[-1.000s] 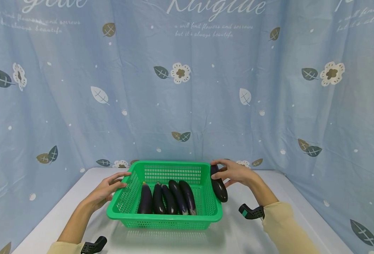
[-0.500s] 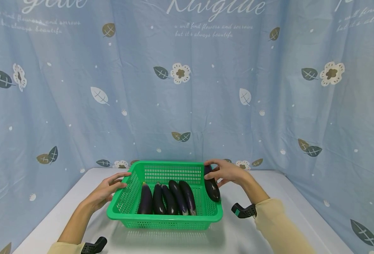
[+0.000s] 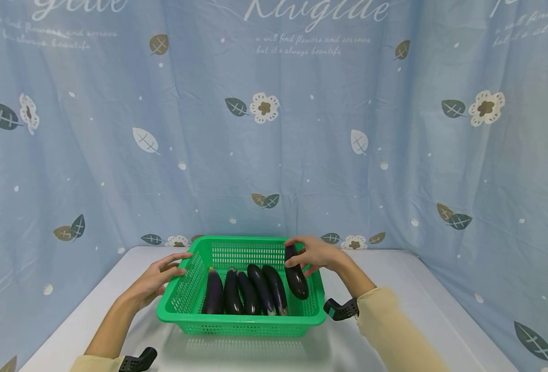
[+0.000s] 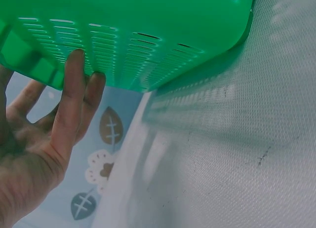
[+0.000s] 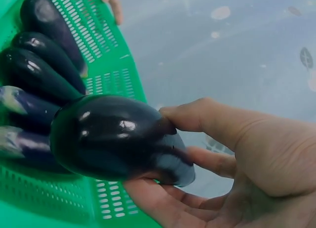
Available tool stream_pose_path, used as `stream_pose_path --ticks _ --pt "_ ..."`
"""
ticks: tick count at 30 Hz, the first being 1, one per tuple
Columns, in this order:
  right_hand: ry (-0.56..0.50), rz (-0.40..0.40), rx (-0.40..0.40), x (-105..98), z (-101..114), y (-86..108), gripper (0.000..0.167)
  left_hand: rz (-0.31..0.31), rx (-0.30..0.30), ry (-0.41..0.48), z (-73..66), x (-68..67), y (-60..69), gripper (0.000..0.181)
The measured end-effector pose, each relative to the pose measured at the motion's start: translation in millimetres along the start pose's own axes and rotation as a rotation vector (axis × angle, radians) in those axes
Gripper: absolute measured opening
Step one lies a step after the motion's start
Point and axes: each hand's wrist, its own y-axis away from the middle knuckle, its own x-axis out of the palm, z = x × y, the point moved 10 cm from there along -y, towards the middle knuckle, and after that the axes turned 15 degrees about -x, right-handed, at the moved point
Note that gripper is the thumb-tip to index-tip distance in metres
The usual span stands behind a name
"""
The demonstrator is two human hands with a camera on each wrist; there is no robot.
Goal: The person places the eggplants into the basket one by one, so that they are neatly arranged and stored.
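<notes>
A green perforated plastic basket [image 3: 243, 319] sits on the white table, with several dark purple eggplants [image 3: 257, 290] lying side by side inside. My right hand [image 3: 317, 254] grips another eggplant [image 3: 297, 281] by its upper end, over the basket's right part. In the right wrist view, the thumb and fingers pinch this glossy eggplant [image 5: 113, 139], its far end pointing towards the others. At the left rim, my left hand [image 3: 155, 279] holds the basket, fingertips over the edge. The left wrist view has fingers [image 4: 74, 90] of that hand against the basket's outer wall [image 4: 128, 50], below the rim.
The white table [image 3: 371, 330] extends around the basket on both sides and in front. Behind it hangs a blue curtain [image 3: 301, 155] printed with leaves and flowers. A black strap device [image 3: 341, 309] is on the right wrist, and another [image 3: 138, 360] on the left.
My right hand has carried the eggplant leftward from outside the basket's right rim to above its inside. The left hand and the basket have stayed in place.
</notes>
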Motion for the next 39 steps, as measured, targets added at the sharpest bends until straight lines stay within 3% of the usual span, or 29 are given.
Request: stream_pose_path --ticks 16,25,39 --pt "0.029 0.037 0.047 20.4 -5.6 -6.6 0.061 0.008 -0.003 -0.001 0.2 0.3 0.0 0.060" --pt "0.037 0.085 0.051 33.0 -10.5 -9.9 0.068 0.006 -0.002 0.004 1.1 0.6 -1.3 0.061" --pt "0.072 0.074 0.092 36.9 -11.2 -14.1 0.067 0.005 0.004 -0.006 0.6 -1.6 -1.0 0.061"
